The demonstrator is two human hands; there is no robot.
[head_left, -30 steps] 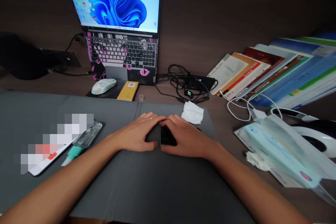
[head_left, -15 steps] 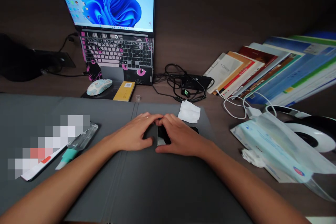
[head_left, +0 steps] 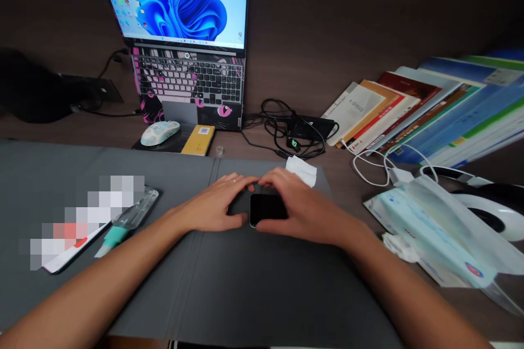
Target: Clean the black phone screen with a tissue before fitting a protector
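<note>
A phone [head_left: 267, 210] with a black screen lies face up and flat on a dark grey desk mat [head_left: 286, 289]. My right hand [head_left: 305, 210] arches over its right part, hiding that end. The thumb lies along the near edge, while the fingers reach past the far edge, spread from the thumb. To the left of the phone, my left hand [head_left: 213, 204] rests on the mat with thumb and fingers apart, holding nothing. A ring shows on one of its fingers. The fingertips of both hands come close together above the phone's far left corner.
Behind the mat stands an open laptop [head_left: 188, 79] with a mouse [head_left: 159, 133] and a yellow box [head_left: 198, 140] before it. White tissue [head_left: 302, 170] lies behind my right hand. A clear bottle [head_left: 137, 210] is at left; books [head_left: 393, 106] and a tissue pack [head_left: 434, 232] at right.
My right hand has risen slightly and its fingers have spread from the thumb, uncovering more of the phone's screen. My left hand stays nearly still. The view shifted a little sideways and back.
</note>
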